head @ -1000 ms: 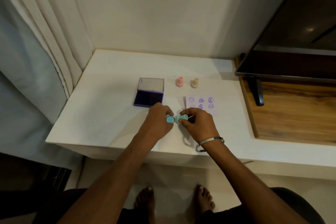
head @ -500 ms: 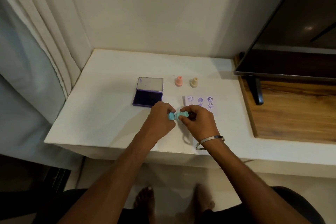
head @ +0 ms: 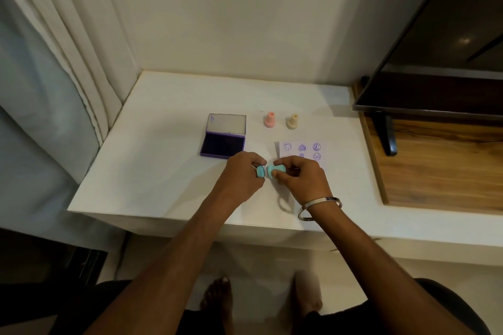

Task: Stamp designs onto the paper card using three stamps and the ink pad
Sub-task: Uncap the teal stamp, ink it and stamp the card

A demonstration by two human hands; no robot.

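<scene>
My right hand (head: pixel 300 179) grips a teal stamp (head: pixel 275 171) lying sideways above the white table (head: pixel 163 171). My left hand (head: pixel 241 174) pinches its round teal cap (head: pixel 260 171), a small gap apart from the stamp. Behind my hands, the open purple ink pad (head: pixel 223 136) lies with its lid tilted back. A pink stamp (head: pixel 270 119) and a cream stamp (head: pixel 293 121) stand upright behind the paper card (head: pixel 302 150), which carries several purple prints; my right hand hides its near edge.
A dark TV screen (head: pixel 441 57) on a stand (head: pixel 386 136) sits on a wooden surface (head: pixel 441 168) at the right. A curtain (head: pixel 54 62) hangs at the left. The wall closes the back. My bare feet show below the table's front edge.
Both hands shifted slightly with the teal stamp. The cap and the stamp were touching half a second ago and now sit a little apart.
</scene>
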